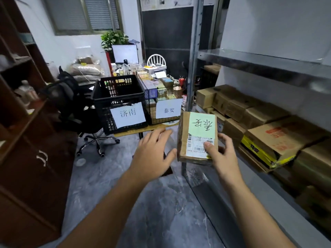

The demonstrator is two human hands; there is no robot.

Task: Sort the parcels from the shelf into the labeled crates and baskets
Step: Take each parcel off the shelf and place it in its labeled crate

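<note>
Black office chair (68, 97), potted plant (113, 39), monitor (125, 53), white chair (156, 59), brown cabinet (26, 167).

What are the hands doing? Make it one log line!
right hand: holds cardboard parcel | left hand: open beside it | green label: 泰安 | wire basket: 泰安 | black crate: 济南

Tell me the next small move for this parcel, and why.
Probably carry the parcel in the right hand forward-left toward the wire basket. Its green note, upside down here, seems to read 泰安, matching the basket's sign, not the black crate marked 济南. The left hand hovers open beside it.
</note>
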